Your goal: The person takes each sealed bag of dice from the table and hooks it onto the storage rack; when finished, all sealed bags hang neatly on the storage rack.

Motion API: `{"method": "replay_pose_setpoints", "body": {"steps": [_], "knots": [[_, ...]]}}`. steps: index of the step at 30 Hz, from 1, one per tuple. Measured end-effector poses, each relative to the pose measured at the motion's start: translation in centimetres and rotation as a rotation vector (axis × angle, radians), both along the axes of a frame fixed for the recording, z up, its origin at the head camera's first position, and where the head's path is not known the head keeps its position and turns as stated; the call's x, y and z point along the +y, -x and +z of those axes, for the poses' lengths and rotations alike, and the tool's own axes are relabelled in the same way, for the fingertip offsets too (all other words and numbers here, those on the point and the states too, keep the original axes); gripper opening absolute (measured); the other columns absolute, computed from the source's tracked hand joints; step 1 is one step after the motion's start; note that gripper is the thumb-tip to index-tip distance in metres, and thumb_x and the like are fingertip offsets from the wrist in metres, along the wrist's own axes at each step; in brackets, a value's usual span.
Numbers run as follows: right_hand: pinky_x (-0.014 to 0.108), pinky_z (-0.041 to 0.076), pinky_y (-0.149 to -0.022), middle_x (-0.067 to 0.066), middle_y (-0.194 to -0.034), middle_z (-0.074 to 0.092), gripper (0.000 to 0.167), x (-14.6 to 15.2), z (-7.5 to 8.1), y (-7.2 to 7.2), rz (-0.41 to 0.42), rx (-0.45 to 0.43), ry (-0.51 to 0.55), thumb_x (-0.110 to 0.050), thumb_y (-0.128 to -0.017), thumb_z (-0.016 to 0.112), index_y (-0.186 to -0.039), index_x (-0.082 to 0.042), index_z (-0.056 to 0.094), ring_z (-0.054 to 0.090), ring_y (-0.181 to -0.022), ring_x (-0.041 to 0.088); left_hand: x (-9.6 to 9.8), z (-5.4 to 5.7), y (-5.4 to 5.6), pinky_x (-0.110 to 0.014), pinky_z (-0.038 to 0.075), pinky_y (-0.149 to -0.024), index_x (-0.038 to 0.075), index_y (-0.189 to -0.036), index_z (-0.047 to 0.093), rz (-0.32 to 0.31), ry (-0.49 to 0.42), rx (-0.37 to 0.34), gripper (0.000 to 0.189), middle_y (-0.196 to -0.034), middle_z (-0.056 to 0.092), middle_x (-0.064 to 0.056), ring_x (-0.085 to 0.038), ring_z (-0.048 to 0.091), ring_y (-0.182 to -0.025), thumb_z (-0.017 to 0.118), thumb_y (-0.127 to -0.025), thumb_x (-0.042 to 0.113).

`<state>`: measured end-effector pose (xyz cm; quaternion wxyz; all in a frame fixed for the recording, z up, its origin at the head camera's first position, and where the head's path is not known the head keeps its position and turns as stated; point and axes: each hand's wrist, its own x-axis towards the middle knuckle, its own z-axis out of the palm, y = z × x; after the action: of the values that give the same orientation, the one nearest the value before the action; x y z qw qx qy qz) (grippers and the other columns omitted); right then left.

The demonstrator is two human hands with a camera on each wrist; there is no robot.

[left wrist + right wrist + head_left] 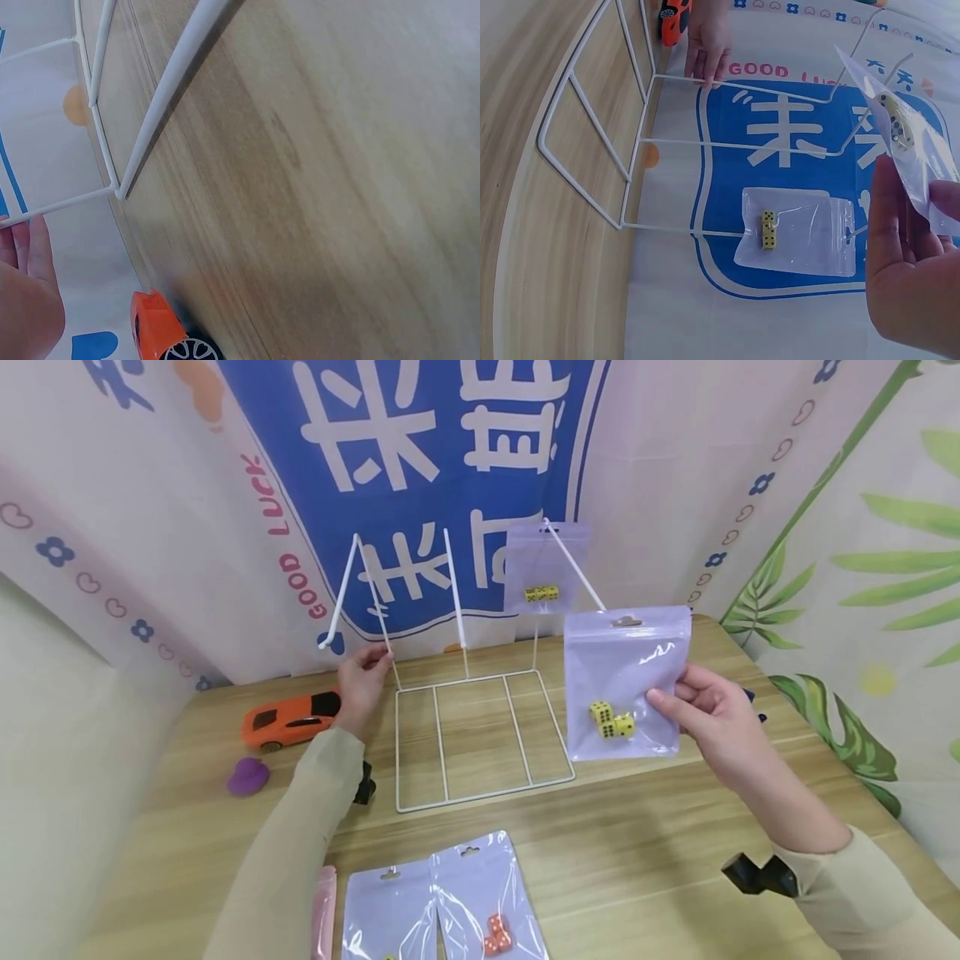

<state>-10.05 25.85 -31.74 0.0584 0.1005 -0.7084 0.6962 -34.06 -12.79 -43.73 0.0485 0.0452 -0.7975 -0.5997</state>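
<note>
The left hand [363, 683] pinches the left post [382, 622] of the white wire rack [486, 795] while the right hand [708, 713] pinches a yellow-dice pouch [622, 668] near the right prong [576, 565], where a bump could tilt the rack.

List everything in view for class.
Table: one, wooden, below
Printed backdrop: one, multicoloured, behind
Wire rack: one, white, centre
Zip bags: four, lilac; one hanging, one held, two lying
Pouch: one, pink, left of bags
Yellow dice: count unclear, yellow, bagged
Orange dice: three, orange, right lying bag
Toy car: one, orange, left
Duck-like toy: one, purple, near car
Blue object: count unclear, blue, right
Sleeves: two, beige, on arms
Wrist devices: two, black, by sleeves
Left grip: one, pinching rack
Right grip: one, holding bag
</note>
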Motion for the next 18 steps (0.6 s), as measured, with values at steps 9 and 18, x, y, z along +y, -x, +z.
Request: {"method": "replay_pose_setpoints", "body": {"steps": [9, 18], "knots": [[0.021, 0.06, -0.073, -0.007, -0.102, 0.076, 0.025, 0.1, -0.2, 0.8, 0.025, -0.004, -0.017, -0.001, -0.098, 0.053, -0.118, -0.015, 0.061, 0.073, -0.089, 0.007, 0.1, 0.1, 0.1, -0.023, 0.057, -0.089, 0.006, -0.123, 0.066, -0.011, -0.006, -0.028, 0.03, -0.113, 0.065, -0.008, -0.011, 0.057, -0.092, 0.064, -0.096, 0.016], [0.021, 0.06, -0.074, -0.008, -0.101, 0.075, 0.022, -0.1, -0.6, 1.5, 0.029, -0.045, -0.045, -0.005, -0.099, 0.054, -0.119, -0.014, 0.058, 0.072, -0.088, 0.006, 0.1, 0.1, 0.0, -0.024, 0.058, -0.086, 0.003, -0.122, 0.066, -0.002, -0.014, 0.001, 0.029, -0.109, 0.065, -0.009, -0.01, 0.058, -0.088, 0.064, -0.095, 0.014]]}}
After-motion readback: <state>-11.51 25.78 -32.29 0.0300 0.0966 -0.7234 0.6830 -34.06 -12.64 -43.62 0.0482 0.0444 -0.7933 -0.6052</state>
